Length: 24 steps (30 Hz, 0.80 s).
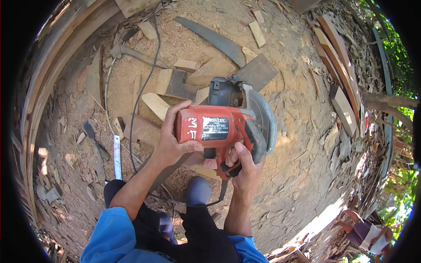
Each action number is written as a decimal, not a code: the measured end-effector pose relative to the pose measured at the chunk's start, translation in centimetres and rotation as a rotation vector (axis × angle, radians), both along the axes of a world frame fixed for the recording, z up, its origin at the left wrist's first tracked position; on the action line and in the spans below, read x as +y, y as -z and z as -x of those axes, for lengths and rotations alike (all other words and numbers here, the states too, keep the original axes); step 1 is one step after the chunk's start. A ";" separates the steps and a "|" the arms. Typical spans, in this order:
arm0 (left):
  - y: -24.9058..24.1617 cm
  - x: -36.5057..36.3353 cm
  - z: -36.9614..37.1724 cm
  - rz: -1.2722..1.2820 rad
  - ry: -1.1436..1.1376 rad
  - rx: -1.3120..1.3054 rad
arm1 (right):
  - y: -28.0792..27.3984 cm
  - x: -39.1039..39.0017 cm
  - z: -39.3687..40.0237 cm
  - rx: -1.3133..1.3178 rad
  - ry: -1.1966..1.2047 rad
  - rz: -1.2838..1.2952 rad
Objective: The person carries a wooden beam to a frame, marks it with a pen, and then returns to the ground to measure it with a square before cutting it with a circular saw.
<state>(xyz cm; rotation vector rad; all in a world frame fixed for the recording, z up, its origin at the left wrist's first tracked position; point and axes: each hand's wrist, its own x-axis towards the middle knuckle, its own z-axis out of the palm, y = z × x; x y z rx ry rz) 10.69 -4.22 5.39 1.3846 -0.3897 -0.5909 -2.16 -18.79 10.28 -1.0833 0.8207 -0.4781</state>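
A red circular saw (199,125) with a grey blade guard is held up in front of me, above the ground. My left hand (173,136) is closed around the rear end of its motor housing, thumb along the near side. The fingers of my right hand (246,165) wrap the saw's black-and-red rear handle. From that handle a black cord (222,193) hangs down toward my feet. Wood offcuts (177,83) lie just beyond the saw, partly hidden by it. The blade's edge is hidden by the guard.
A handsaw blade (215,39), a hammer (136,52) and a steel ruler (117,158) lie on the ground. Long boards (340,57) are stacked at right; curved timber (48,65) runs along the left. Another person (366,234) is at lower right. A cable (144,83) crosses the dirt.
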 end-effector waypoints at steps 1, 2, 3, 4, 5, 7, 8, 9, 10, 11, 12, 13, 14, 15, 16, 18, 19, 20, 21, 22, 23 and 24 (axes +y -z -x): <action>0.0 0.0 -0.1 -0.004 0.002 -0.005 | 0.0 0.0 -0.1 0.004 0.001 0.002; 0.1 0.0 -0.2 0.003 0.002 -0.002 | -0.1 0.0 -0.2 -0.001 0.004 -0.001; 0.2 -0.1 -0.2 0.009 0.001 0.002 | -0.2 0.0 -0.4 -0.005 0.006 -0.005; 0.2 -0.2 -0.4 0.016 0.000 0.005 | -0.3 -0.1 -0.6 -0.010 0.006 -0.008; 0.2 -0.2 -0.4 0.022 0.001 0.010 | -0.3 0.0 -0.6 -0.011 0.007 -0.008; 0.2 -0.3 -0.6 0.032 0.005 0.021 | -0.4 -0.1 -0.8 -0.013 0.008 -0.009; 0.1 -0.3 -0.7 0.027 0.004 0.027 | -0.4 -0.1 -0.9 -0.016 0.006 -0.008; 0.0 -0.3 -0.7 0.022 0.003 0.032 | -0.3 -0.2 -0.9 -0.018 0.004 -0.007; -0.1 -0.4 -0.8 0.017 0.002 0.038 | -0.3 -0.3 -1.0 -0.021 0.002 -0.005; -0.2 -0.5 -0.9 0.015 -0.001 0.034 | -0.2 -0.3 -1.0 -0.009 -0.010 0.008; -0.2 -0.5 -0.9 0.013 -0.004 0.031 | -0.2 -0.4 -1.0 0.003 -0.021 0.021; -0.2 -0.6 -0.9 0.011 -0.008 0.028 | -0.1 -0.4 -1.0 0.015 -0.033 0.034; -0.1 -0.6 -1.0 0.008 -0.008 0.015 | -0.2 -0.4 -1.2 0.011 -0.029 0.034; 0.0 -0.6 -1.1 0.003 -0.010 0.003 | -0.3 -0.4 -1.3 0.009 -0.026 0.035; 0.1 -0.6 -1.2 0.000 -0.011 -0.010 | -0.4 -0.4 -1.4 0.005 -0.023 0.036; 0.0 -0.7 -1.4 0.010 -0.011 -0.004 | -0.3 -0.6 -1.6 0.005 -0.029 0.032; 0.0 -0.8 -1.4 0.016 -0.011 -0.001 | -0.3 -0.6 -1.6 0.005 -0.031 0.030; 0.0 -0.8 -1.5 0.006 -0.011 -0.010 | -0.2 -0.6 -1.7 -0.006 -0.019 0.017; 0.0 -0.8 -1.7 -0.003 -0.011 -0.018 | -0.2 -0.6 -1.8 -0.017 -0.007 0.004; 0.0 -0.8 -1.7 -0.013 -0.011 -0.027 | -0.3 -0.6 -1.9 -0.028 0.005 -0.010; 0.1 -0.8 -1.8 -0.013 -0.011 -0.024 | -0.3 -0.6 -2.0 -0.032 0.009 -0.015; 0.1 -0.8 -1.8 -0.012 -0.011 -0.023 | -0.4 -0.6 -2.1 -0.036 0.013 -0.021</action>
